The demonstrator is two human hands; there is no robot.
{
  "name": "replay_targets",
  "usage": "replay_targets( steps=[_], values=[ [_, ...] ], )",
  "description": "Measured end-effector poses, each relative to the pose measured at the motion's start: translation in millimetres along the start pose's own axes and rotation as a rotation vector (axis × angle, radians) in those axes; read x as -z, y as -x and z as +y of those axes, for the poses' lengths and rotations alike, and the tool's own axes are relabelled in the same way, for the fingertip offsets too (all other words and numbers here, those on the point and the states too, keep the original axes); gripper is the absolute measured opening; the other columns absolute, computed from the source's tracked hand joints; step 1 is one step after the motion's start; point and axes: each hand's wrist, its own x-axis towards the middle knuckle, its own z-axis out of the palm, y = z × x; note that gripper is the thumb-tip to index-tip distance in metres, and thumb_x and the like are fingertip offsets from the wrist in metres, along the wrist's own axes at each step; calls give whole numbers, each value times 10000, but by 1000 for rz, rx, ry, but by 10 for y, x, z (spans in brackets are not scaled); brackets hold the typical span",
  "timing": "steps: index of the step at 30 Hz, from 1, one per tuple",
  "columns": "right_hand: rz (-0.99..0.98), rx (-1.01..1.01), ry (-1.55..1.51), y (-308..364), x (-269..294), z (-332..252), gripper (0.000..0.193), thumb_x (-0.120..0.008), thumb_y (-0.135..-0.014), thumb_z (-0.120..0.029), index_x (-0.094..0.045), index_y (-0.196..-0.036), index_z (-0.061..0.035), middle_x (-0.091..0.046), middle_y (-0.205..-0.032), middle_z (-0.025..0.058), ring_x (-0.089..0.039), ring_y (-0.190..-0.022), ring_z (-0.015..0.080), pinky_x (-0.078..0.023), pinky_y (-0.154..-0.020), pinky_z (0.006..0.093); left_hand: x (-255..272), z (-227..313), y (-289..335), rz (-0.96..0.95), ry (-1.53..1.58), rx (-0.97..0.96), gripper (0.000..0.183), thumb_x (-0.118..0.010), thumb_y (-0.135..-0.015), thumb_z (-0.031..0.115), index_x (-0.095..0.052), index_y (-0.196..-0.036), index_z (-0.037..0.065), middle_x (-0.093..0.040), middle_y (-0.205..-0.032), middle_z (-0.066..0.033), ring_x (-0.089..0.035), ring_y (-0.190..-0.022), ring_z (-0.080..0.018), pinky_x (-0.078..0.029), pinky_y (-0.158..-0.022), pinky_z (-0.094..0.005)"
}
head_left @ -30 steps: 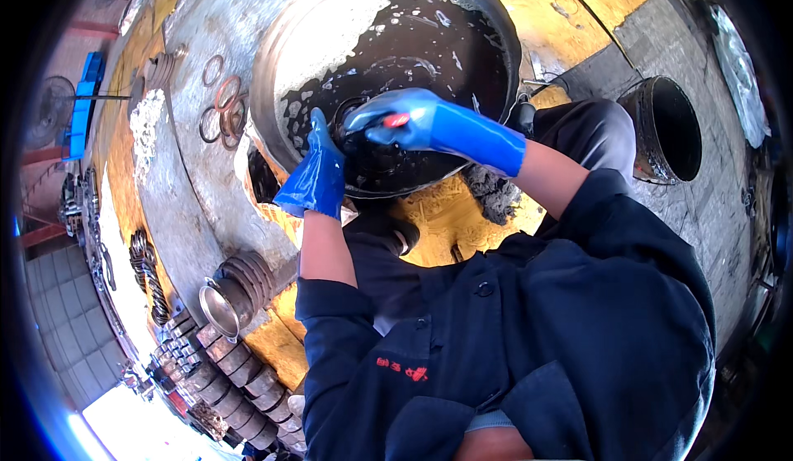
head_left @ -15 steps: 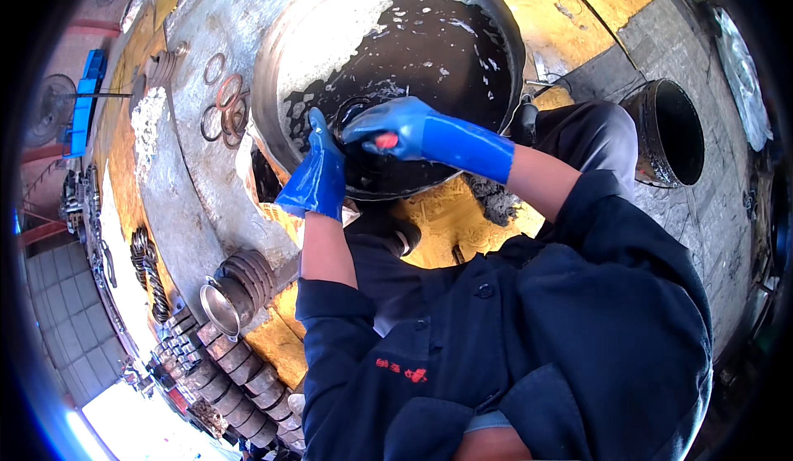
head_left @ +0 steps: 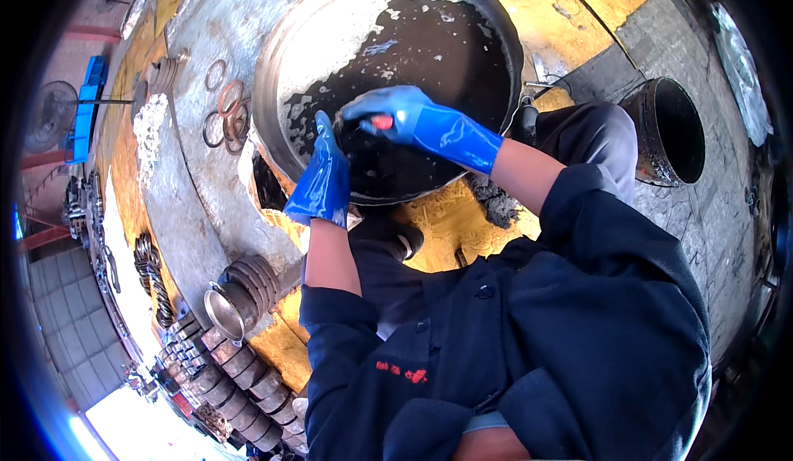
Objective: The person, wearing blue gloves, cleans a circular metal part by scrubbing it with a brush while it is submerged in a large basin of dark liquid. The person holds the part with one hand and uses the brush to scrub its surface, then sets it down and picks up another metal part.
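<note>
A wide round metal basin (head_left: 510, 89) of dark liquid with patches of pale foam lies in front of me. Over its near part are both my hands, in wet blue rubber gloves. My right hand (head_left: 392, 114) is closed round a tool with a red handle (head_left: 382, 121); its working end is a dark blur by my left glove. My left hand (head_left: 325, 168) has its thumb raised and its fingers curled against a dark part that blends into the liquid, so its shape cannot be made out.
Several metal rings (head_left: 230, 97) lie on the floor left of the basin. Nearer me are a stack of ribbed round parts with a metal bowl-like piece (head_left: 224, 312) and rows of rusty cylinders (head_left: 235, 370). A black-stained bucket (head_left: 673, 130) stands at right.
My right hand has shifted slightly left and up with the red-handled tool. My left hand has moved a little right and down. The dark round part between them shows less clearly.
</note>
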Motion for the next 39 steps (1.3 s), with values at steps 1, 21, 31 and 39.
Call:
replay_targets(
  steps=[1, 21, 31, 39],
  values=[
    [22, -131, -37, 5, 17, 95, 282, -666, -876, -136, -671, -1158, -141, -691, -1142, 81, -671, -1033, 265, -550, -894, 360, -28, 11, 9, -4, -40, -22, 823, -299, -915, 755, -571, -1341, 105, -675, -1201, -88, -666, -1011, -232, -551, -789, -365],
    [93, -1140, -367, 364, 94, 276, 250, -665, -850, -250, -723, -988, -49, -724, -880, 130, -682, -806, 237, -518, -758, 370, 134, 211, 379, -211, 235, -388, 576, -431, -998, 514, -553, -1322, 54, -590, -737, -2, -327, -404, -84, -248, -423, -253],
    [269, -467, -861, 284, 198, 479, 244, -592, -893, -43, -686, -1117, -72, -715, -966, 85, -672, -839, 163, -523, -737, 282, -93, 213, 294, -83, 111, -293, 533, -392, -1004, 518, -604, -1284, 117, -609, -760, 5, -328, -409, -90, -260, -424, -253],
    [159, -303, 5, -5, 445, 205, 243, -677, -862, -173, -715, -1096, -228, -711, -1073, 60, -682, -971, 272, -563, -862, 347, 78, 189, 318, -249, 182, -294, 536, -419, -1007, 511, -603, -1266, 80, -593, -732, 23, -323, -406, -88, -248, -419, -253]
  ],
)
